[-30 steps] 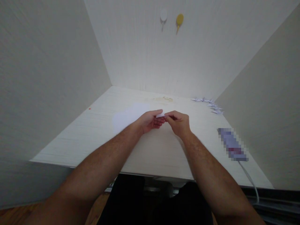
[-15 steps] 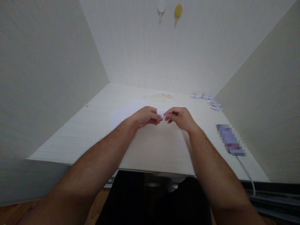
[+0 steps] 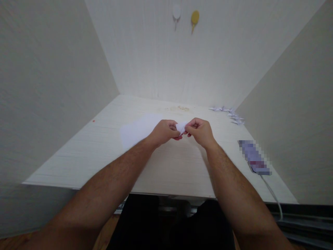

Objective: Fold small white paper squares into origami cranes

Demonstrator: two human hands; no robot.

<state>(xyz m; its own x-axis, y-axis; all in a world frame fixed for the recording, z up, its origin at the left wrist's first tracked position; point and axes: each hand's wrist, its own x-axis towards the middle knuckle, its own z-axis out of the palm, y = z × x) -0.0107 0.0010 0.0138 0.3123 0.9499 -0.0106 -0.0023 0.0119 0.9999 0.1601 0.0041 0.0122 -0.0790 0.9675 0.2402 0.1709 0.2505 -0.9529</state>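
Between my two hands, above the middle of the white table (image 3: 171, 170), is a small folded piece of white paper (image 3: 181, 127). My left hand (image 3: 166, 132) pinches its left side between thumb and fingers. On the other side my right hand (image 3: 199, 130) grips the paper's right edge with thumb and forefinger. A crease runs down the paper towards a narrow lower point. The fingers hide part of it. Flat on the table, beyond my left forearm, lie larger white paper sheets (image 3: 137, 128).
Several small folded paper figures (image 3: 237, 119) stand in the far right corner. A phone (image 3: 253, 156) with a white cable (image 3: 272, 194) lies at the right edge. Walls rise at the left, back and right; a white hook (image 3: 176, 13) and a yellow hook (image 3: 195, 17) hang on the back wall.
The paper between my hands has turned so that more of its folded face and crease shows. My right fingers have shifted slightly on its edge. The view has tilted a little.
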